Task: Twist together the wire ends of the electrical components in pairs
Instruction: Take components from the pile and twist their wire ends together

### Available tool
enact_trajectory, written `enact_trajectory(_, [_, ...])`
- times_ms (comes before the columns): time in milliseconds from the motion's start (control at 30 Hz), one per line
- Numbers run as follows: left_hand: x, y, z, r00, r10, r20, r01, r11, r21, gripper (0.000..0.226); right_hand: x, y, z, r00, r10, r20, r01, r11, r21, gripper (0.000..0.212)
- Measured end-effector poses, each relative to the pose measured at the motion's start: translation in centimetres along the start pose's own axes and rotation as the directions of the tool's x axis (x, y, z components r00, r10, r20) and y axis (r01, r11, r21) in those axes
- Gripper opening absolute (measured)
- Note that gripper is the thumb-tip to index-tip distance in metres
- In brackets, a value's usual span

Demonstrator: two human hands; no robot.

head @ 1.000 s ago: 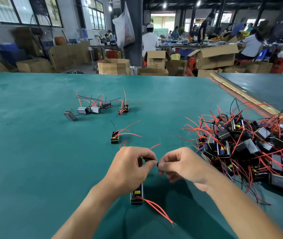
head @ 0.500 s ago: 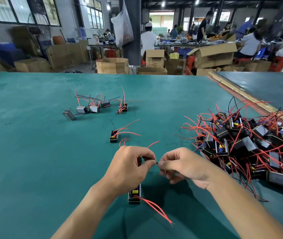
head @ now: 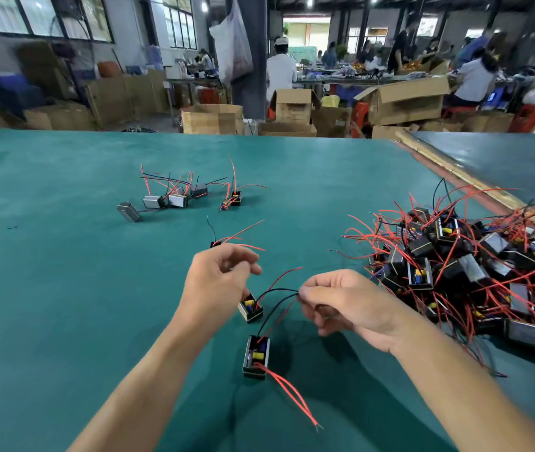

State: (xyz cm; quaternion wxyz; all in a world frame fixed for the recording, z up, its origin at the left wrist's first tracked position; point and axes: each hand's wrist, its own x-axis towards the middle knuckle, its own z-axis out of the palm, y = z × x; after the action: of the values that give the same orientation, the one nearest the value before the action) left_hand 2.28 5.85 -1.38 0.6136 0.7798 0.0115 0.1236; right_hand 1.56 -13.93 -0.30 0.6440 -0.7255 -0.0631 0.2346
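Observation:
Two small black components lie on the green table [head: 63, 288] between my hands, one [head: 251, 308] just under my left hand and one [head: 256, 357] nearer to me. A thin black wire runs from each to my right hand [head: 344, 305], which pinches both ends together at its fingertips. Two red wires trail from the nearer component toward me. My left hand [head: 218, 282] hovers above the upper component with fingers loosely curled and nothing in them.
A big tangled pile of components with red wires [head: 465, 272] covers the table's right side. Joined groups lie further back at left [head: 168, 200] and centre [head: 233, 200]. Another component [head: 215, 244] peeks out behind my left hand. Cardboard boxes and people are beyond the table.
My left hand has let go of the wire ends and lifted away to the left. The upper component now shows below it. My right hand still pinches the black wire ends.

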Motion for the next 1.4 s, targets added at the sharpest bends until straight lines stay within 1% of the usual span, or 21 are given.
enact_trajectory(100, [0.3,-0.1,-0.5,0.994,-0.08,-0.077,0.076,0.995,-0.065,0.029,-0.1,-0.1,-0.1,1.0,-0.018,-0.025,0.018,1.0,-0.001,0.021])
enact_trajectory(167, [0.2,-0.1,-0.5,0.993,-0.09,-0.076,0.086,0.994,-0.063,0.027,-0.1,-0.1,-0.3,0.998,-0.024,-0.053,0.025,1.0,0.004,0.019])
enact_trajectory(233, [0.0,0.1,-0.2,0.996,-0.073,-0.044,0.071,0.996,-0.047,0.022,0.0,-0.1,-0.3,0.996,-0.022,-0.087,0.021,1.0,-0.016,0.019])
enact_trajectory(300, [-0.4,0.4,0.0,0.999,-0.015,0.028,0.016,1.0,-0.022,0.014,0.1,0.0,-0.3,0.991,-0.021,-0.129,0.014,0.998,-0.057,0.017])
enact_trajectory(367, [-1.0,0.6,0.3,0.989,0.067,0.128,-0.07,0.997,0.023,0.006,0.3,0.2,-0.2,0.986,-0.026,-0.167,0.011,0.996,-0.09,0.016])
enact_trajectory(467, [-1.7,0.3,0.7,0.958,0.151,0.245,-0.193,0.968,0.157,0.014,0.5,0.4,-0.2,0.974,-0.079,-0.212,0.048,0.988,-0.146,0.015])
enact_trajectory(533, [-2.0,0.1,0.9,0.943,0.178,0.283,-0.248,0.94,0.235,0.016,0.4,0.4,-0.1,0.966,-0.143,-0.214,0.109,0.981,-0.163,0.016])
enact_trajectory(600, [-2.1,0.1,1.1,0.935,0.195,0.297,-0.271,0.932,0.242,0.006,0.2,0.2,0.0,0.965,-0.187,-0.185,0.155,0.972,-0.176,0.016])
enact_trajectory(633, [-2.1,0.1,1.1,0.934,0.202,0.296,-0.277,0.931,0.237,0.005,0.2,0.2,0.2,0.966,-0.193,-0.173,0.161,0.97,-0.18,0.016])
enact_trajectory(700, [-2.0,0.2,1.0,0.936,0.207,0.283,-0.274,0.936,0.222,0.011,0.2,0.2,0.3,0.968,-0.178,-0.175,0.143,0.971,-0.194,0.015])
enact_trajectory(767, [-2.0,0.3,0.9,0.938,0.207,0.279,-0.271,0.939,0.214,0.015,0.2,0.3,0.3,0.968,-0.157,-0.196,0.112,0.969,-0.222,0.018])
enact_trajectory(933, [-2.1,0.1,1.1,0.938,0.221,0.267,-0.288,0.926,0.244,0.018,0.2,0.3,0.2,0.97,-0.119,-0.212,0.06,0.962,-0.265,0.027])
enact_trajectory(1067, [-2.1,0.1,1.2,0.92,0.284,0.271,-0.36,0.886,0.292,0.014,0.1,0.1,0.3,0.986,-0.04,-0.161,0.01,0.983,-0.182,0.033])
enact_trajectory(1133, [-2.1,0.1,1.2,0.916,0.295,0.273,-0.372,0.879,0.298,0.014,0.0,0.0,0.3,0.987,-0.034,-0.154,0.012,0.989,-0.147,0.035])
enact_trajectory(1200, [-2.0,-0.1,1.3,0.924,0.277,0.264,-0.349,0.893,0.283,0.015,0.1,0.0,0.3,0.979,-0.098,-0.179,0.066,0.982,-0.175,0.034])
enact_trajectory(1333, [-1.6,-0.2,1.0,0.943,0.219,0.25,-0.274,0.939,0.209,0.013,0.2,0.2,0.4,0.942,-0.252,-0.22,0.198,0.951,-0.239,0.017])
enact_trajectory(1400, [-1.6,-0.3,0.9,0.945,0.2,0.259,-0.252,0.95,0.186,0.01,0.2,0.3,0.4,0.925,-0.303,-0.23,0.235,0.931,-0.28,0.016])
